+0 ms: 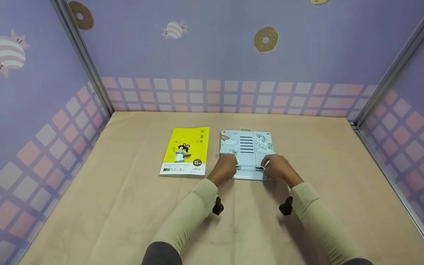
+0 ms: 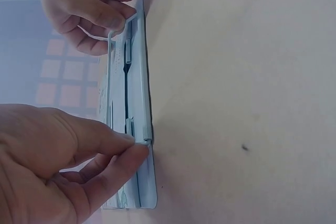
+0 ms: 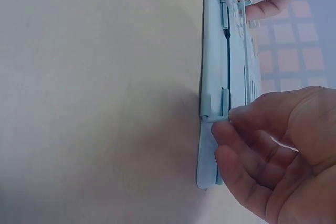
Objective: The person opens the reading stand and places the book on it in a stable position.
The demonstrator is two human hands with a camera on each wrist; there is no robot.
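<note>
A pale blue metal book stand (image 1: 247,158) with unicorn and rainbow drawings lies flat on the table, slots running down its middle. Thumb and index finger of my left hand (image 1: 225,169) pinch its near left side, at the end of the front ledge (image 2: 139,77) in the left wrist view. My right hand (image 1: 277,166) does the same at the near right side; the right wrist view shows those fingertips (image 3: 236,116) at the ledge's end. A thin wire bar (image 2: 109,82) runs between the two hands. Exactly which metal part each fingertip grips is partly hidden.
To the left of the stand lies a yellow book (image 1: 186,151) with a cartoon figure on its cover. A beige cloth (image 1: 131,206) covers the table. Purple patterned panels (image 1: 212,55) enclose the back and both sides, with metal posts (image 1: 83,55) at the corners.
</note>
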